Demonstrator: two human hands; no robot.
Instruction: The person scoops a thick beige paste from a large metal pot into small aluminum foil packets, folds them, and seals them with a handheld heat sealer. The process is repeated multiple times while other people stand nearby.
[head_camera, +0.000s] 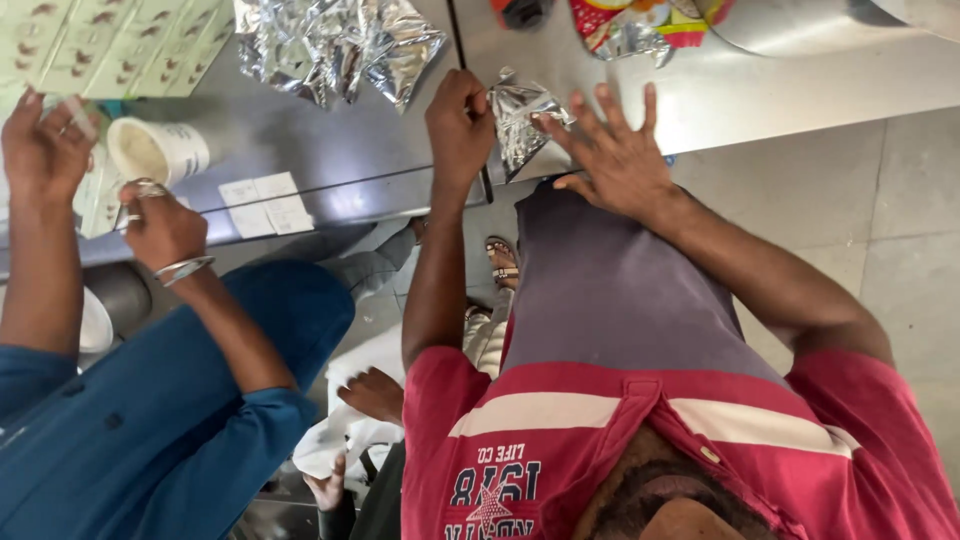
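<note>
Red striped shirt nearest; my left hand (460, 125) pinches a crinkled silver foil pouch (520, 120), right hand (620, 150) spread flat beside it on the steel worktop (780, 90); pouch unsealed yet.

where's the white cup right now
In the head view the white cup stands at the left on the steel counter, between a co-worker's hands, left of the crumpled foil pile.

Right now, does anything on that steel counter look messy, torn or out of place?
Yes. A heap of crumpled silver foil wrappers lies loose at the back of the steel counter. The left hand and right hand hold a small, wrinkled foil pouch at the counter's edge. No spill shows.
</note>
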